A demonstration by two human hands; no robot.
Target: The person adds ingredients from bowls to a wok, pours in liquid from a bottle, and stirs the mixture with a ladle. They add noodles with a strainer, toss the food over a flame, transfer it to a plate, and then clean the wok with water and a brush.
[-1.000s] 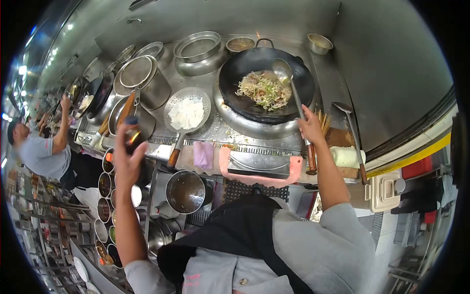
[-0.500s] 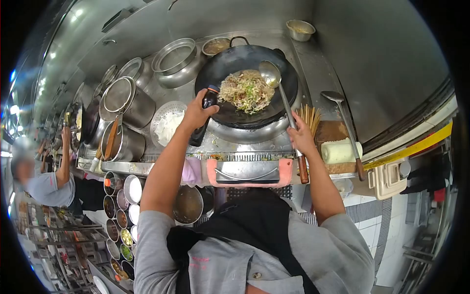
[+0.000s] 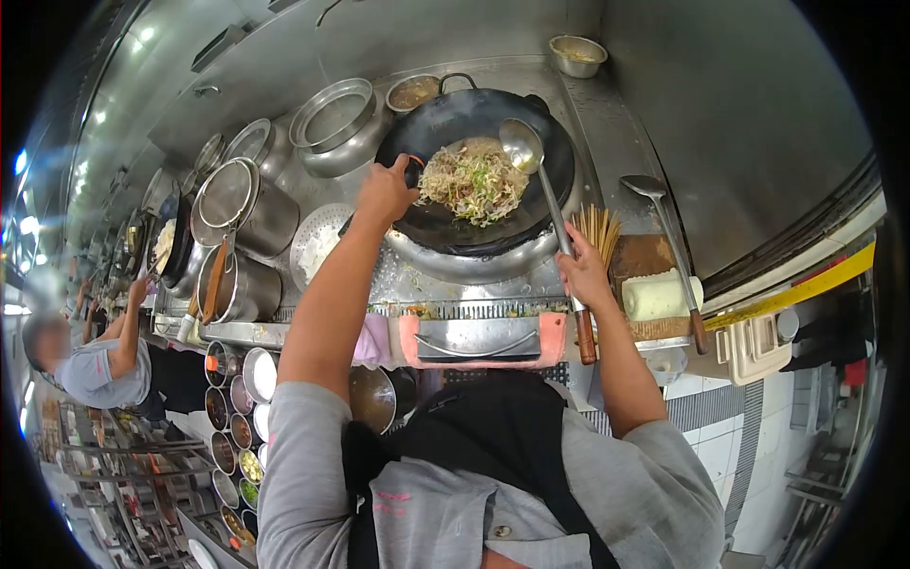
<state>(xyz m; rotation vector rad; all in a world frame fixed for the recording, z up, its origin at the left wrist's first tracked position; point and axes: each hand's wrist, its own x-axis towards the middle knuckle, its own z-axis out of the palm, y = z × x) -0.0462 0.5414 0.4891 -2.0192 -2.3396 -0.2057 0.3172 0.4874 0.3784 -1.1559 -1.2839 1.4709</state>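
On steel counter (image 3: 372, 277) | gripping dark bottle (image 3: 414, 173) at wok (image 3: 542, 109) with left hand (image 3: 385, 194) | gripping ladle (image 3: 553, 201) with right hand (image 3: 584, 271) | unreadable pink lettering (image 3: 391, 501)

Brushed stainless-steel cladding (image 3: 455, 43) rises behind the cooking range, a small wall tap (image 3: 205, 90) on its left part, and meets a broad, smooth metal side panel (image 3: 730, 142) on the right, whose lower edge runs beside a yellow strip (image 3: 825, 292). Pale square floor tiles (image 3: 716, 453) (crossed by grey, finely ribbed bands (image 3: 747, 457)) show at the lower right, near a metal rack (image 3: 815, 503). Along the left, rows of metal shelving (image 3: 123, 474) curve away beneath bright white ceiling lights (image 3: 28, 225), some flaring into bluish haze at the lens edge.
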